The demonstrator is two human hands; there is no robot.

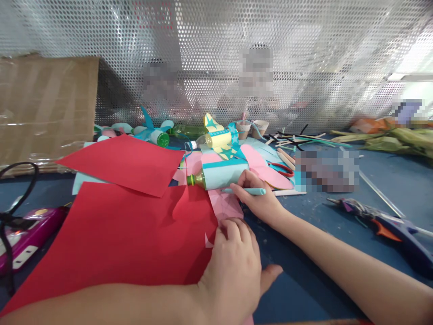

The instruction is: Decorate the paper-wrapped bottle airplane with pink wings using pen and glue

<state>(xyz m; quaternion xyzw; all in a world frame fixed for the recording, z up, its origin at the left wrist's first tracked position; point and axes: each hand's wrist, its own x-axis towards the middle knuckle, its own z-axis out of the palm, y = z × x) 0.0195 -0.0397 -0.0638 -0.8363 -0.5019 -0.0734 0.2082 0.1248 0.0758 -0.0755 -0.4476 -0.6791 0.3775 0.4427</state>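
Pink paper [227, 206]: laid on the bench [304, 275] in front of the wearer, between the wrapped bottle [223, 174] and the body; faint lines or creases are shown on it.
Left hand [237, 257]: set palm down over the pink paper, fingers bent and thumb spread wide; no object is seen gripped. By its flat pressure the paper is probably kept from sliding.
Right hand [262, 203]: closed on a teal pen [255, 191], which is pinched near its front end, likely for fine control. Whether the paper is touched by the tip cannot be told.
Hands: held apart, one nearer the body and one farther out, so the pen's end of the paper is left uncovered.
Red sheet [145, 230]: spread to the left, its right edge met by the pink paper; which one is overlapped cannot be told.
Wrapped bottle: laid on its side just beyond the pen, perhaps kept close for comparison.
Glue gun [389, 230]: rested at the right, where the right forearm is not obstructed by it.
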